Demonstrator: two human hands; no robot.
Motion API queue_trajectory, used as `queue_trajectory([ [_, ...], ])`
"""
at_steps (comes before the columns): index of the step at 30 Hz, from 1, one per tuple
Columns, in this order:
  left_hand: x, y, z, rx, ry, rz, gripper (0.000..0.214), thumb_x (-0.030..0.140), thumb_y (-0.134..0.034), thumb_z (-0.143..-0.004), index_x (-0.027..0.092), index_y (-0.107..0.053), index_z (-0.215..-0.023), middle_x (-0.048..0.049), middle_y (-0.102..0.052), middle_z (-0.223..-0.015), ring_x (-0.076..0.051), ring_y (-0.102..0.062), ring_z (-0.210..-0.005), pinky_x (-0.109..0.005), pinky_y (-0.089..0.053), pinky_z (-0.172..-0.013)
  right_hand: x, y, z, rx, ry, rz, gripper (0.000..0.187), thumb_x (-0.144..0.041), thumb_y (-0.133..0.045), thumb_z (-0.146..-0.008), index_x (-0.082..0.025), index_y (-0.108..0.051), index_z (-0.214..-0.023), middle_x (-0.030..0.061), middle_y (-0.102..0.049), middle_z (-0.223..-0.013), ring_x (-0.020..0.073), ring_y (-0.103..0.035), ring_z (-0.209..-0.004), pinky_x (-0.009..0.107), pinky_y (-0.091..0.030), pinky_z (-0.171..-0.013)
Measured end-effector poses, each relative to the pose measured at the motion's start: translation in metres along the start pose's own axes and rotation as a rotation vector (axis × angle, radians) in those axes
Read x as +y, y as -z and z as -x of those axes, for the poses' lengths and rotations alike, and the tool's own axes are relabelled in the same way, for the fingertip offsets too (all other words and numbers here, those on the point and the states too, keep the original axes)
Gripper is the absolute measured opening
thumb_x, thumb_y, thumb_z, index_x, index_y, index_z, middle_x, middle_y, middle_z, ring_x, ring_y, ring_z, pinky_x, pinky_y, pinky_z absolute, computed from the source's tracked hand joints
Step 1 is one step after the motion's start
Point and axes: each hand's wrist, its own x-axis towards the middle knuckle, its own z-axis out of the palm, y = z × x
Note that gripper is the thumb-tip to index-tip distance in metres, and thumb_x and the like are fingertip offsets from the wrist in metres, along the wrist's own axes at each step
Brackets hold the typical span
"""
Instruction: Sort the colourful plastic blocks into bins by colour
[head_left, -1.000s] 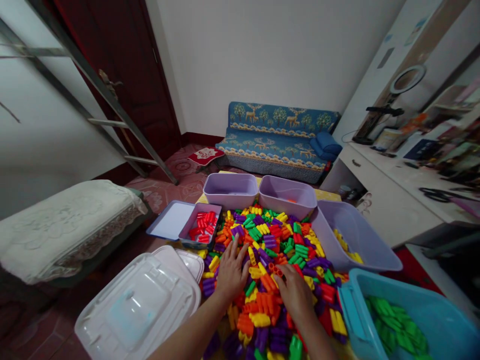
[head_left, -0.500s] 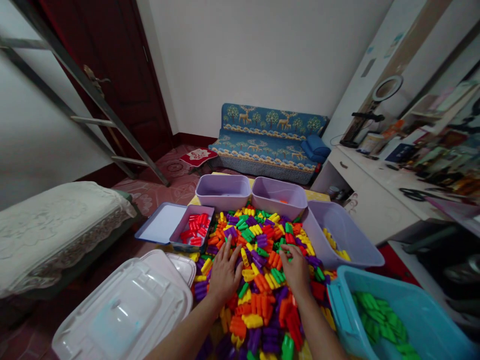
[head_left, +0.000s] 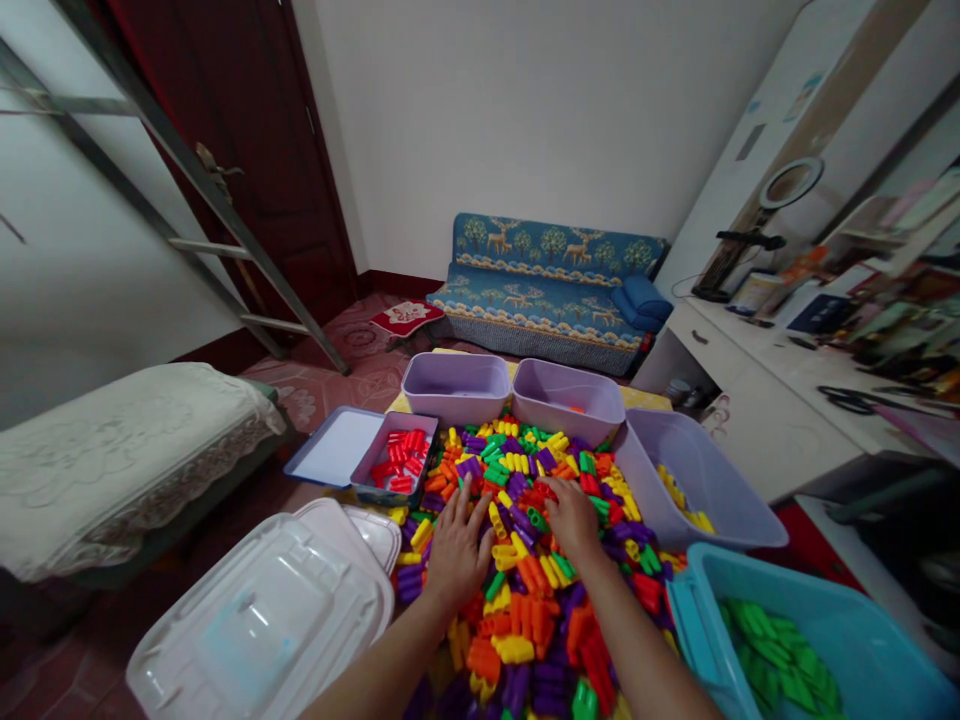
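A wide heap of plastic blocks (head_left: 517, 570) in orange, yellow, green, purple and red, shaped like joined tubes, covers the table in front of me. My left hand (head_left: 456, 548) lies on the left part of the heap with its fingers spread, holding nothing. Just right of the heap's middle, my right hand (head_left: 574, 522) bends its fingers round an orange block (head_left: 538, 494); the fingertips are partly hidden. Left of the heap, an open tin (head_left: 360, 462) holds red blocks (head_left: 405, 456).
Two lilac bins (head_left: 456, 400) stand at the table's back. A third lilac bin (head_left: 739, 500) at right holds yellow blocks, and a blue tub (head_left: 694, 620) holds green ones. White lids (head_left: 255, 620) lie at left. A sofa (head_left: 540, 300) stands beyond.
My right hand has shifted left and its fingers have closed in on an orange block. My left hand stays spread on the heap. The view has turned slightly left.
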Motion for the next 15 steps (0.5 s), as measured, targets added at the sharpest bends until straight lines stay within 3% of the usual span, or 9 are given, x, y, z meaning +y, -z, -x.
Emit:
queue_trajectory([
  [4, 0.001, 0.000, 0.000, -0.004, 0.010, 0.012, 0.052, 0.028, -0.048, -0.091, 0.033, -0.041, -0.143, -0.0011, -0.016, -0.160, -0.028, -0.027, -0.142, -0.046, -0.033, -0.111, -0.017, 0.009, 0.009, 0.207, -0.209, -0.204, 0.037, -0.033, -0.055, -0.082, -0.017, -0.064, -0.114, 0.0123, -0.069, -0.109, 0.0261, -0.063, -0.097, 0.038, -0.048, -0.085],
  [7, 0.002, 0.001, 0.000, -0.004, 0.009, 0.015, 0.052, 0.029, -0.047, -0.092, 0.033, -0.040, -0.143, -0.0011, -0.018, -0.160, -0.027, -0.027, -0.142, -0.046, -0.034, -0.110, -0.047, 0.007, 0.010, 0.275, -0.245, -0.479, 0.039, -0.048, -0.057, -0.080, -0.017, -0.065, -0.103, 0.0093, -0.070, -0.098, 0.0234, -0.064, -0.089, 0.035, -0.048, -0.082],
  [11, -0.001, -0.002, 0.000, -0.006, -0.006, 0.006, 0.050, 0.030, -0.047, -0.091, 0.028, -0.044, -0.141, -0.0061, -0.030, -0.155, -0.028, -0.030, -0.140, -0.047, -0.033, -0.111, -0.093, -0.013, 0.012, 0.065, -0.234, -0.746, 0.036, -0.052, -0.059, -0.077, -0.018, -0.066, -0.087, 0.0042, -0.069, -0.079, 0.0194, -0.062, -0.075, 0.030, -0.048, -0.070],
  [15, -0.005, -0.011, 0.002, -0.069, -0.003, -0.015, 0.041, 0.028, -0.048, -0.088, 0.016, -0.060, -0.126, -0.0142, -0.060, -0.129, -0.030, -0.051, -0.123, -0.048, -0.036, -0.106, -0.126, -0.040, 0.012, -0.200, -0.267, -0.988, 0.033, -0.046, -0.065, -0.069, -0.018, -0.063, -0.087, 0.0007, -0.066, -0.071, 0.0168, -0.061, -0.065, 0.025, -0.046, -0.056],
])
